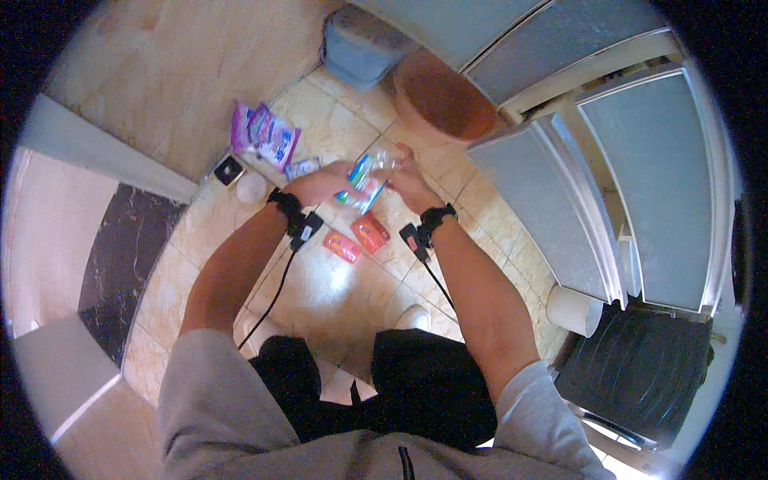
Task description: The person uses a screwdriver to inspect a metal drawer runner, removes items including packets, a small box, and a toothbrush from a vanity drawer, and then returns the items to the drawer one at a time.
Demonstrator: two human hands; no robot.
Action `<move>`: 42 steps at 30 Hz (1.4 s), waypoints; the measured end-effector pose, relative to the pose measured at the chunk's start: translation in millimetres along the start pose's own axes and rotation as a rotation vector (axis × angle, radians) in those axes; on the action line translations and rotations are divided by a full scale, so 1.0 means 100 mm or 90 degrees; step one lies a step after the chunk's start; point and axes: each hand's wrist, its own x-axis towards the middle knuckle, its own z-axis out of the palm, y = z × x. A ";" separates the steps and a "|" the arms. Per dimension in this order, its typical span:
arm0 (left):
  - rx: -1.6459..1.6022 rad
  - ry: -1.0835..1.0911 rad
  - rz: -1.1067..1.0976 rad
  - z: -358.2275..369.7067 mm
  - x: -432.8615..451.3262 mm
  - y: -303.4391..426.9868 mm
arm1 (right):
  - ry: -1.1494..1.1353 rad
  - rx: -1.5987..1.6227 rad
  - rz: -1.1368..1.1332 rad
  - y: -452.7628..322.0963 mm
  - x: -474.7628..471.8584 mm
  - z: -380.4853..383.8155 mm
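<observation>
Between my two hands is a clear plastic package [368,180] with blue and green printing. My left hand [321,185] grips its left side, and my right hand [409,179] holds the right side near its top. Below it on the tiled floor lie a red packet [371,234] and a pinkish-red packet [342,246]. To the left are purple-and-white packets [273,137], partly overlapping, with a smaller packet [303,168] close to my left hand. Both my wrists wear black bands with small cabled devices.
A grey-blue bin [360,57] and a brown-orange tub [444,99] stand at the top. Left lie a small dark-topped box [228,170] and a round white object [251,188]. Cabinets [540,204] with an ajar door line the right, near a white cylinder [574,310].
</observation>
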 end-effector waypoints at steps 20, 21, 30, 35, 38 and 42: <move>0.465 -0.530 0.085 1.27 -0.50 3.17 | -0.048 -0.560 -0.451 -2.61 -3.27 -0.19; 0.410 -0.513 0.102 1.36 -0.45 3.30 | -0.034 -0.572 -0.452 -2.77 -3.37 -0.29; 0.379 -0.324 0.093 2.13 -0.38 4.84 | 0.087 -0.570 -0.553 -3.98 -4.12 -1.16; 0.388 -0.356 0.072 2.49 -0.22 5.53 | -0.037 -0.546 -0.623 -4.38 -4.33 -1.54; 0.395 -0.332 0.112 2.71 -0.04 5.71 | -0.046 -0.609 -0.596 -4.48 -4.43 -1.77; 0.323 -0.299 0.147 2.71 0.27 5.71 | 0.030 -0.669 -0.625 -4.49 -4.31 -2.08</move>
